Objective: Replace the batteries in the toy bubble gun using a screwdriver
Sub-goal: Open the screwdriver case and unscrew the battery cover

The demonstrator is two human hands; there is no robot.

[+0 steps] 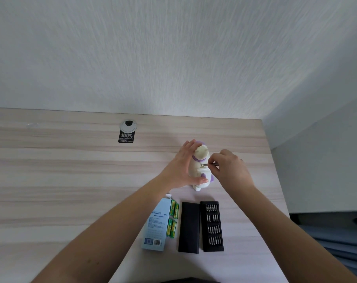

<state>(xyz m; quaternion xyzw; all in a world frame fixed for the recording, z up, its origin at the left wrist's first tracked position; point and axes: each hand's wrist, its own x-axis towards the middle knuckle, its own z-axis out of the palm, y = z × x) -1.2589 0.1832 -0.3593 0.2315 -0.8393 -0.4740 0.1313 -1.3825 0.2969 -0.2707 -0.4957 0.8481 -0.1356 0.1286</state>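
Observation:
The white and purple toy bubble gun (201, 160) lies on the wooden desk (71, 180) near its far right part. My left hand (183, 164) steadies it from the left, fingers stretched along its side and thumb under its lower end. My right hand (228, 168) pinches a thin metal screwdriver (209, 164), whose tip touches the toy's body by the battery cover. Several green batteries (172, 218) lie in pairs nearer to me, beside a blue and white battery box (156, 225).
A black case lid (189, 227) and an open black tray of screwdriver bits (212, 226) lie side by side right of the batteries. A round cable grommet with a black sticker (128, 130) sits at the desk's back. The desk's right edge is close to the toy.

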